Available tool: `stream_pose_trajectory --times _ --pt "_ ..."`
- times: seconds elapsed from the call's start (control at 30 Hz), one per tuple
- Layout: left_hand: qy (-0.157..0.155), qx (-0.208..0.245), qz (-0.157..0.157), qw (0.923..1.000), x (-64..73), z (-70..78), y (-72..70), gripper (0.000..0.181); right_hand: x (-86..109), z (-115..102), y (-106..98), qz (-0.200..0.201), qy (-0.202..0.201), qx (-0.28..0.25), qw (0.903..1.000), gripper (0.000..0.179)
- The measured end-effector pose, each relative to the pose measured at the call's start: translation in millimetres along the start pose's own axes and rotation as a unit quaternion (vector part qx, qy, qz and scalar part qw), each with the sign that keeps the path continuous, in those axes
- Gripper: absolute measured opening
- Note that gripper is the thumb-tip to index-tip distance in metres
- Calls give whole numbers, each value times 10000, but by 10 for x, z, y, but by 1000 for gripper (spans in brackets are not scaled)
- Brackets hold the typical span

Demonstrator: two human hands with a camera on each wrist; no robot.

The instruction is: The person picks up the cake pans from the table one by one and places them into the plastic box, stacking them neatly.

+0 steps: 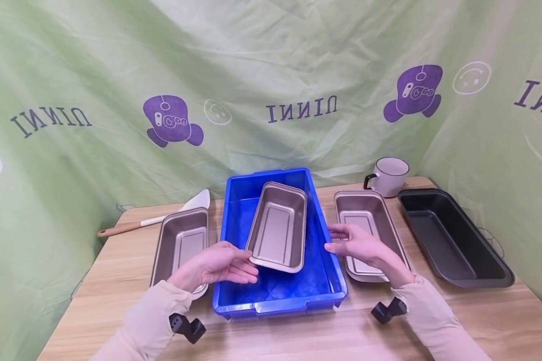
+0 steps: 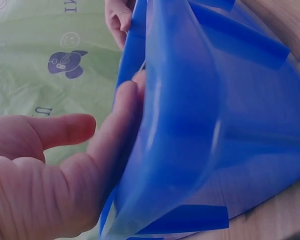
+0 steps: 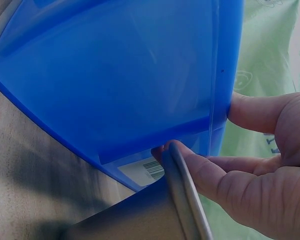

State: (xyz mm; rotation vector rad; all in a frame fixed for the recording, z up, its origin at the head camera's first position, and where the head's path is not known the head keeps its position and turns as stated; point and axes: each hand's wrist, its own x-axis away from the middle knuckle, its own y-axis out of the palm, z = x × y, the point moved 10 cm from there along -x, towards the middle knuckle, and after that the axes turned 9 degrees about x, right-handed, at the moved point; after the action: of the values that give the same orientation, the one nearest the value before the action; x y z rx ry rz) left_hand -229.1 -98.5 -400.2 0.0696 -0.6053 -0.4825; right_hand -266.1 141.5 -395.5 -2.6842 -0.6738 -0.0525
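A greyish-brown loaf pan [image 1: 273, 235] lies slanted in the blue bin [image 1: 277, 307]. My left hand [image 1: 228, 263] reaches over the bin's left edge beside the pan's near left corner, fingers extended. In the left wrist view the thumb [image 2: 70, 129] is apart from the fingers, and the bin wall hides part of the fingers. At the bin's right edge, my right hand [image 1: 359, 244] grips the rim, thumb on top and fingers against the outer wall. A second loaf pan [image 1: 368, 273] stands under that hand; its rim [image 3: 190, 195] passes close by the fingers in the right wrist view.
Left of the bin stands another brownish loaf pan [image 1: 191, 245], with a white spatula [image 1: 151, 220] with a wooden handle behind it. A longer black loaf pan [image 1: 451, 240] is at the right, and a white mug [image 1: 392, 178] stands behind. Green fabric [image 1: 271, 60] encloses the table.
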Motion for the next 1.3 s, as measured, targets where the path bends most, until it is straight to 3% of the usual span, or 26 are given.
stream_pose_trajectory --times 0.3,0.73,0.9,1.03,1.3 --pt "163 -536 207 9982 35 27 -44 33 4 -2 4 -22 26 51 10000 66" --pt "744 -728 248 9943 166 330 -232 33 21 -30 8 8 -16 68 10000 65" --pt "1020 -1096 264 9884 258 429 -319 34 26 -34 26 -56 -23 6 10000 65" --pt "1349 -1291 100 9824 346 495 -367 37 21 -28 20 -37 -19 42 10000 65" --pt "1815 -1068 112 9775 514 548 -564 35 24 -16 3 -15 14 57 10000 66"
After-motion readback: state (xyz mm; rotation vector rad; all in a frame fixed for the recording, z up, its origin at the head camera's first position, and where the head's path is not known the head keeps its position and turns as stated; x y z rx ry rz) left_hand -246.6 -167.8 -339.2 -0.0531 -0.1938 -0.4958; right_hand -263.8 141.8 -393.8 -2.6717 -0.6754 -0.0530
